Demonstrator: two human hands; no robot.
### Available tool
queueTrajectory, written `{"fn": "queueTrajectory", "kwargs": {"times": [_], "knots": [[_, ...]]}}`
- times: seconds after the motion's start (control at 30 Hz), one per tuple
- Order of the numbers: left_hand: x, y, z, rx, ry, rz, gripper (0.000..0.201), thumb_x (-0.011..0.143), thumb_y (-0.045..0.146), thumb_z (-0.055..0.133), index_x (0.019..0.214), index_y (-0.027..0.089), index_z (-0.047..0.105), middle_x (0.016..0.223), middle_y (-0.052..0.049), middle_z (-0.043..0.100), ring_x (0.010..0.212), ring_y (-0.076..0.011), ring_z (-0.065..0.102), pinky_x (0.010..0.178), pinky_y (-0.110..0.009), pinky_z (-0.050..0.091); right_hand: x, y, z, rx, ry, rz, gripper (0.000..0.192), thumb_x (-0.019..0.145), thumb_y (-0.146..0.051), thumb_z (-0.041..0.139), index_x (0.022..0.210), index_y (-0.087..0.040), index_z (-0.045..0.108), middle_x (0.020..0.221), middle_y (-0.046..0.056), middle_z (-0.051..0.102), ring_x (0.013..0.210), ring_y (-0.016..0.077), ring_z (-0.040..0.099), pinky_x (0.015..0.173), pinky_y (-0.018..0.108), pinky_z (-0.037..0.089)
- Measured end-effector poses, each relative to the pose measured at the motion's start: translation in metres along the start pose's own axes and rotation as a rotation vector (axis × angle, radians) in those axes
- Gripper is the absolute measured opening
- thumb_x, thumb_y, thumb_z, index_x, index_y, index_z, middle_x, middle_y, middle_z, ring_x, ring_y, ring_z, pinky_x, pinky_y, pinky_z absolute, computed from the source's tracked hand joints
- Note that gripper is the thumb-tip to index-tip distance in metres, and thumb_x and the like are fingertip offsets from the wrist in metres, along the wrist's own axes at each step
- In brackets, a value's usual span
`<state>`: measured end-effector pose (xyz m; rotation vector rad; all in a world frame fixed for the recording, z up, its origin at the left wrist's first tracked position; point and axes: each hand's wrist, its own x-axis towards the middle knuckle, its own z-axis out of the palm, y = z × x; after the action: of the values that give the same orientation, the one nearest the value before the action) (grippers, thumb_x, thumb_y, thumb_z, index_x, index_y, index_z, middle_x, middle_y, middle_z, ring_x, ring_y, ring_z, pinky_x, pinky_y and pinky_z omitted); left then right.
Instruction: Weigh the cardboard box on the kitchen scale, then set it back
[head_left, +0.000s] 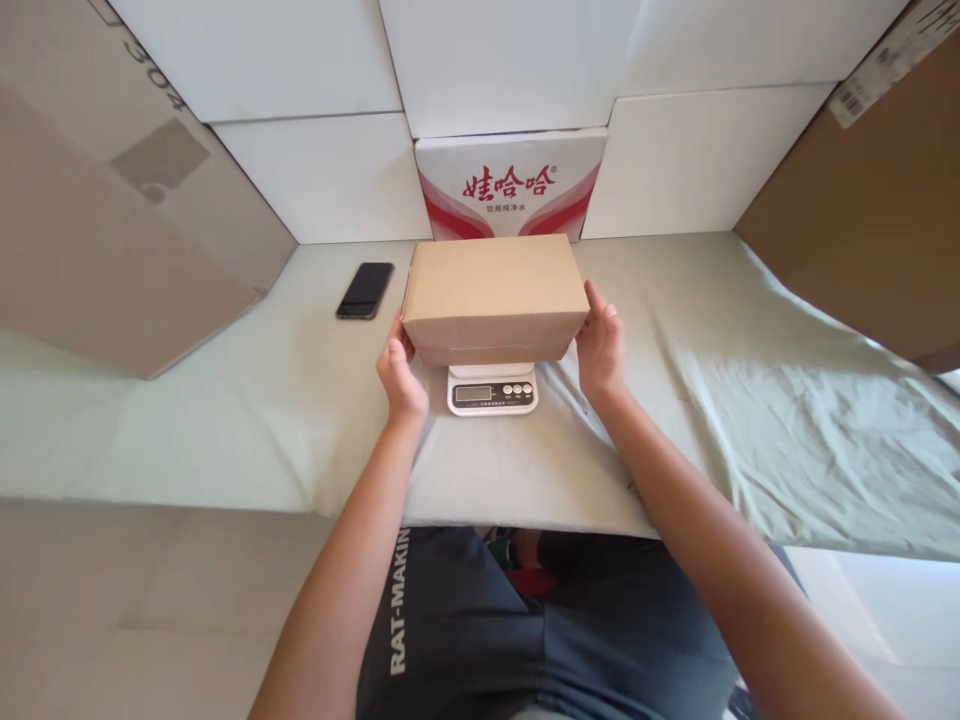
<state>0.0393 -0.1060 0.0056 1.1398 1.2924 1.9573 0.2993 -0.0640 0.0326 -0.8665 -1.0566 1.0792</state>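
Note:
A closed brown cardboard box sits over a white digital kitchen scale, hiding most of the scale's platform. The scale's display and round buttons face me, and no digits can be read on it. My left hand is at the box's left side, with the thumb up and the fingers partly behind the box. At the right side, my right hand presses against the box in the same way. Between them, both hands hold the box level; whether its weight rests on the scale I cannot tell.
A dark smartphone lies on the pale green cloth left of the box. Behind stand white boxes and a red-and-white carton. Large cardboard boxes flank the table at left and right.

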Motion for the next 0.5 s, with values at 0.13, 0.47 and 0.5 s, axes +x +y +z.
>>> {"fn": "queueTrajectory", "kwargs": {"times": [0.13, 0.47, 0.5], "knots": [[-0.004, 0.001, 0.001, 0.016, -0.034, 0.035, 0.082, 0.092, 0.083, 0.05, 0.137, 0.019, 0.075, 0.138, -0.015, 0.077, 0.141, -0.0337, 0.066, 0.121, -0.045, 0.049, -0.021, 0.002, 0.019, -0.036, -0.009, -0.14, 0.067, 0.093, -0.075, 0.045, 0.139, -0.033, 0.069, 0.152, 0.004, 0.069, 0.16, 0.0319, 0.049, 0.135, 0.05, 0.04], [0.044, 0.035, 0.016, 0.164, -0.078, 0.087, 0.062, 0.094, 0.077, 0.06, 0.1, 0.018, 0.077, 0.11, -0.009, 0.078, 0.127, -0.0313, 0.071, 0.119, -0.044, 0.052, 0.035, -0.013, 0.041, -0.116, 0.0, -0.295, 0.07, 0.09, -0.075, 0.046, 0.146, -0.034, 0.061, 0.148, 0.002, 0.07, 0.161, 0.0325, 0.046, 0.138, 0.052, 0.035], [0.054, 0.033, 0.021, 0.116, -0.084, 0.076, 0.063, 0.095, 0.078, 0.057, 0.105, 0.019, 0.076, 0.115, -0.009, 0.078, 0.131, -0.0316, 0.069, 0.121, -0.045, 0.051, 0.046, -0.011, 0.044, -0.111, -0.004, -0.31, 0.073, 0.089, -0.077, 0.046, 0.147, -0.035, 0.059, 0.149, 0.002, 0.069, 0.162, 0.0325, 0.045, 0.138, 0.053, 0.035]]}}
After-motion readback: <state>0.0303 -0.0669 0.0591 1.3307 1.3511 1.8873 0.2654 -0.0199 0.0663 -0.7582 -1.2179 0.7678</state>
